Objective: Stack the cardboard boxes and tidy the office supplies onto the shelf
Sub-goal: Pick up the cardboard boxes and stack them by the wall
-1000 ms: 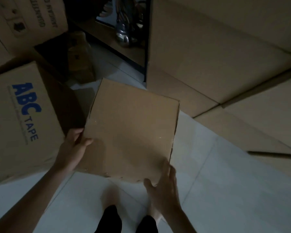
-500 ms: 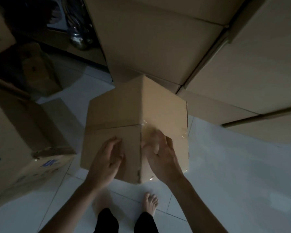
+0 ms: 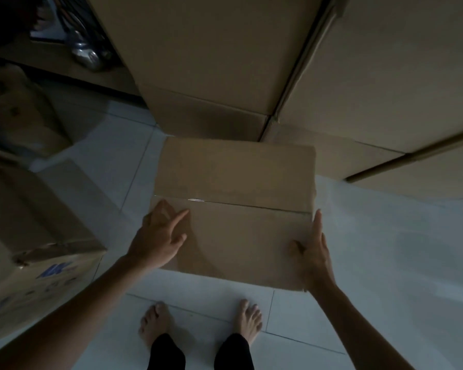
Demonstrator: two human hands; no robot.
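Note:
A plain brown cardboard box [image 3: 233, 209] with a clear-taped seam across its top sits between my hands, just in front of the big stacked boxes [image 3: 211, 62]. My left hand [image 3: 158, 233] rests on its left end, fingers spread flat and the index finger pointing along the seam. Against the right edge lies my right hand [image 3: 314, 257], fingers straight along the side and thumb on top. The dim light hides whether the box touches the floor.
A printed box with blue lettering [image 3: 38, 236] stands at the left. The dark shelf [image 3: 51, 60] at the top left holds a shiny metal object [image 3: 87, 56]; a small box [image 3: 24, 110] lies below it. More large boxes [image 3: 398, 89] fill the right. My bare feet [image 3: 201, 321] stand on white tiles.
The box has turned so its taped top faces up and its long side faces me. Both hands moved apart from the middle to its left and right ends.

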